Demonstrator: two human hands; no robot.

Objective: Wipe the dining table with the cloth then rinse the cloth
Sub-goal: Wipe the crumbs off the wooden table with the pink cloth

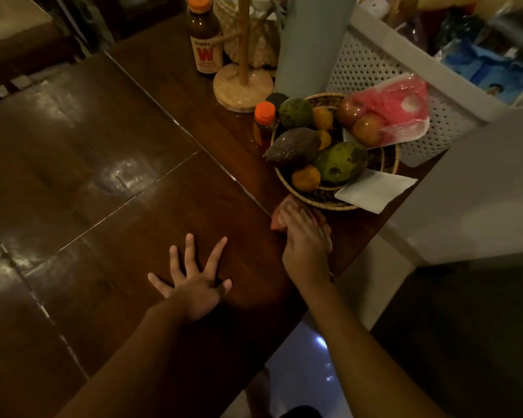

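Note:
The dark wooden dining table (109,164) fills the left and middle of the view, with wet streaks shining on it. My right hand (304,245) presses flat on a pink cloth (280,214) near the table's right edge, just in front of the fruit basket. Most of the cloth is hidden under the hand, which is blurred. My left hand (194,282) rests palm down on the table with its fingers spread, holding nothing.
A woven basket (388,164) of fruit with a white paper (375,188) stands right behind the cloth. Two orange-capped bottles (204,40) (264,122), a wooden stand (242,86) and a white perforated bin (384,70) crowd the far right. A chair (18,55) stands at top left.

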